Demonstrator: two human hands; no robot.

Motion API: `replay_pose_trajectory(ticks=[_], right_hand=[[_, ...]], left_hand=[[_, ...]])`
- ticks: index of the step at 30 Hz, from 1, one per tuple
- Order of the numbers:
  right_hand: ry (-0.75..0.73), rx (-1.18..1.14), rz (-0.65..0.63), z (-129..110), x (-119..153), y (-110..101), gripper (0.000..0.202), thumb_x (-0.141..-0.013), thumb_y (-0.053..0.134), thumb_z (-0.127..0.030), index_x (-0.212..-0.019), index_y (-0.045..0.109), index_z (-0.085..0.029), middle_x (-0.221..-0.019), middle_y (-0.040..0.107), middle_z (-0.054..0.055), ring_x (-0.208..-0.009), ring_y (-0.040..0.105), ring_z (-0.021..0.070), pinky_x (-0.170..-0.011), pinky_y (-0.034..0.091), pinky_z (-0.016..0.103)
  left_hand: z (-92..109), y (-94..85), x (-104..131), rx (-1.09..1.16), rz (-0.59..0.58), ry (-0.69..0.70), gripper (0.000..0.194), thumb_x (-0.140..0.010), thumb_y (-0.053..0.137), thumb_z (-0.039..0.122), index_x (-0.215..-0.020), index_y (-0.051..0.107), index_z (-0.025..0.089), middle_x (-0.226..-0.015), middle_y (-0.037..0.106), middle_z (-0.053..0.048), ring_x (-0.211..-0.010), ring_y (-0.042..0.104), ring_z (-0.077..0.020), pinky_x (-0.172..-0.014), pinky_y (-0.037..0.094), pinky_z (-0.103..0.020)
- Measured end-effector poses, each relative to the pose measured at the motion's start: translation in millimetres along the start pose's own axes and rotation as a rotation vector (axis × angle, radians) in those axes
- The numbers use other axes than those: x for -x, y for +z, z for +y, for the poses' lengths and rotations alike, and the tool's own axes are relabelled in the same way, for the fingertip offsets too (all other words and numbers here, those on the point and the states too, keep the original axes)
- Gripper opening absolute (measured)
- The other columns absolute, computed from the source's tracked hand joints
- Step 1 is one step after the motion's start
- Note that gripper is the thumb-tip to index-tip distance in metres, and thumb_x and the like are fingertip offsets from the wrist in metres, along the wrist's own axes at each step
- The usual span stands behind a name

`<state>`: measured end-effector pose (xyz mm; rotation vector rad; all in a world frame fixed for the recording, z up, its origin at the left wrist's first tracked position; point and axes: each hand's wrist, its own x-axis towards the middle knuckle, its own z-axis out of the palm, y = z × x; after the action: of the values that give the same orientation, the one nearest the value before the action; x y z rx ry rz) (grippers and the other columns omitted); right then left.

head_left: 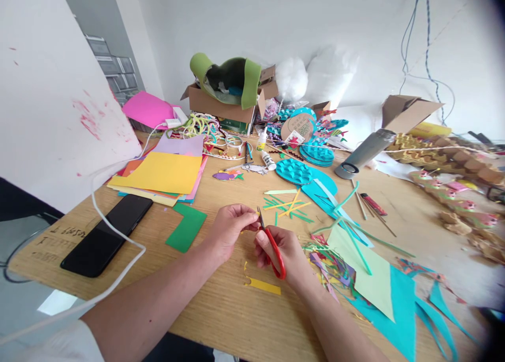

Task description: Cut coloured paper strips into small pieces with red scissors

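Red-handled scissors (277, 251) are gripped in my right hand (278, 249), their blades pointing up and away from me. My left hand (232, 228) pinches a tiny yellow paper piece (258, 213) right beside the blade tips; most of it is hidden by the fingers. On the table below my hands lies a yellow paper strip (264, 286) with a curved cut at one end, and thin yellow scraps near it. Just beyond my hands, green and yellow paper strips (290, 204) lie crossed in a loose pile.
To the left are a black phone (106, 235), a green paper piece (188, 228) and stacked coloured sheets (161, 172). Rightward lie paper scraps (331, 270), blue sheets (402, 309) and a metal flask (365, 154). A white cable (118, 230) crosses the left side. Glue bottles (268, 160) stand farther back.
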<state>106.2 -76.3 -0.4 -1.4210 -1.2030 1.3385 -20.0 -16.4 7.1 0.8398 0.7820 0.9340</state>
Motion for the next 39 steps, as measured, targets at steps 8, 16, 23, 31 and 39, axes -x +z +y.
replay_pose_trajectory(ticks=[8, 16, 23, 31, 39], right_hand=[[-0.007, -0.014, 0.001, 3.6, -2.2, -0.5, 0.051, -0.066, 0.067, -0.065, -0.062, 0.049, -0.018, -0.050, 0.057, -0.001, -0.038, 0.054, 0.0112, -0.037, 0.035, 0.020], [-0.004, -0.037, -0.001, 6.9, -2.6, -0.6, 0.050, -0.067, 0.068, -0.064, -0.063, 0.049, -0.018, -0.049, 0.056, -0.002, -0.038, 0.054, 0.0111, -0.037, 0.035, 0.019], [-0.004, -0.034, 0.005, 8.3, -2.9, -1.4, 0.050, -0.067, 0.069, -0.063, -0.062, 0.049, -0.017, -0.048, 0.056, -0.002, -0.037, 0.053, 0.0102, -0.036, 0.034, 0.018], [-0.008, -0.038, -0.004, 10.2, -3.6, -2.4, 0.047, -0.068, 0.070, -0.059, -0.063, 0.050, -0.017, -0.051, 0.058, -0.002, -0.038, 0.054, 0.0103, -0.037, 0.038, 0.019], [-0.003, -0.052, -0.006, 11.1, -3.5, -2.4, 0.047, -0.069, 0.071, -0.058, -0.062, 0.050, -0.017, -0.048, 0.057, -0.002, -0.036, 0.053, 0.0099, -0.036, 0.036, 0.018]], left_hand=[[0.2, 0.6, 0.3, 0.003, -0.003, -0.009, 0.013, -0.060, 0.070, 0.022, -0.061, 0.061, 0.013, -0.060, 0.059, -0.001, -0.060, 0.055, -0.0114, -0.064, 0.044, -0.026], [0.2, 0.4, 0.6, 0.001, -0.017, -0.014, 0.012, -0.061, 0.069, 0.021, -0.062, 0.061, 0.012, -0.060, 0.059, -0.001, -0.060, 0.055, -0.0112, -0.063, 0.044, -0.025], [-0.6, -0.1, -0.2, -0.010, -0.018, -0.013, 0.012, -0.061, 0.070, 0.021, -0.063, 0.063, 0.012, -0.061, 0.060, -0.002, -0.061, 0.056, -0.0113, -0.064, 0.044, -0.026], [-0.7, -0.5, -0.3, -0.018, -0.021, -0.016, 0.012, -0.061, 0.070, 0.020, -0.062, 0.062, 0.012, -0.061, 0.060, -0.001, -0.060, 0.055, -0.0111, -0.063, 0.044, -0.025], [-0.2, -2.0, -1.5, -0.027, -0.033, -0.002, 0.012, -0.062, 0.069, 0.021, -0.063, 0.062, 0.012, -0.061, 0.060, -0.001, -0.061, 0.055, -0.0111, -0.064, 0.044, -0.025]])
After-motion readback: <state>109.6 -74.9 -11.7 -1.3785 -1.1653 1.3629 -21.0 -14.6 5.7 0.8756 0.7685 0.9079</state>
